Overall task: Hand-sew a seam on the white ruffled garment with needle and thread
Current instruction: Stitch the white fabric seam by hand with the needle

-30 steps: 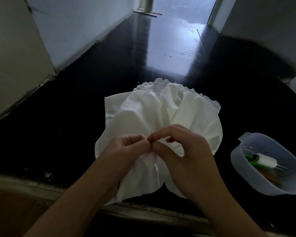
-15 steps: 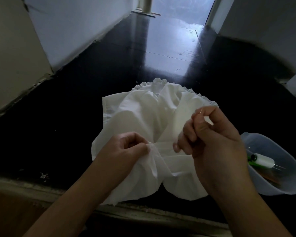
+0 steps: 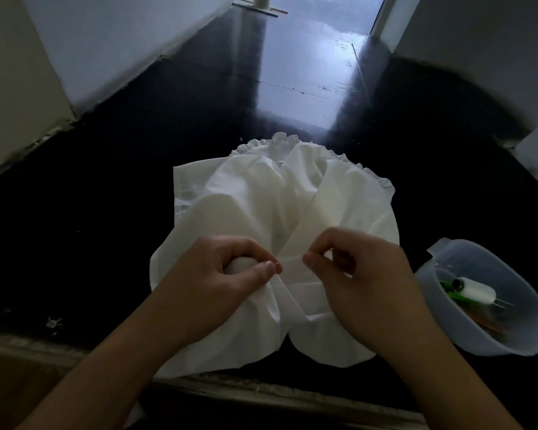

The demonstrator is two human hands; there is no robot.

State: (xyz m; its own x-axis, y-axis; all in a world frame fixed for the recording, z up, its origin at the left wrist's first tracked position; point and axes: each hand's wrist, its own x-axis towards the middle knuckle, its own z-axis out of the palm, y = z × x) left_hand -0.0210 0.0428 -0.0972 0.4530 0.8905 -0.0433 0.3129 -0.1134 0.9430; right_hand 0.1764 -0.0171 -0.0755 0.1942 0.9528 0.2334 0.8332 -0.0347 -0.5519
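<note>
The white ruffled garment lies bunched on the dark floor, its frilled edge at the far side. My left hand grips a gathered fold of the cloth, thumb and fingers pinched at its near middle. My right hand is beside it, its thumb and forefinger pinching the needle, a thin pale sliver that points left toward the left hand's fingertips. The thread itself is too fine to make out.
A translucent plastic tub stands on the floor at the right, holding a white thread spool and green-handled items. A raised ledge runs along the near edge. Walls close in at left and right, with a shiny floor strip beyond.
My right hand, which had risen up and to the right away from the cloth, has come back down next to the left hand. The left hand kept its hold on the fold.
</note>
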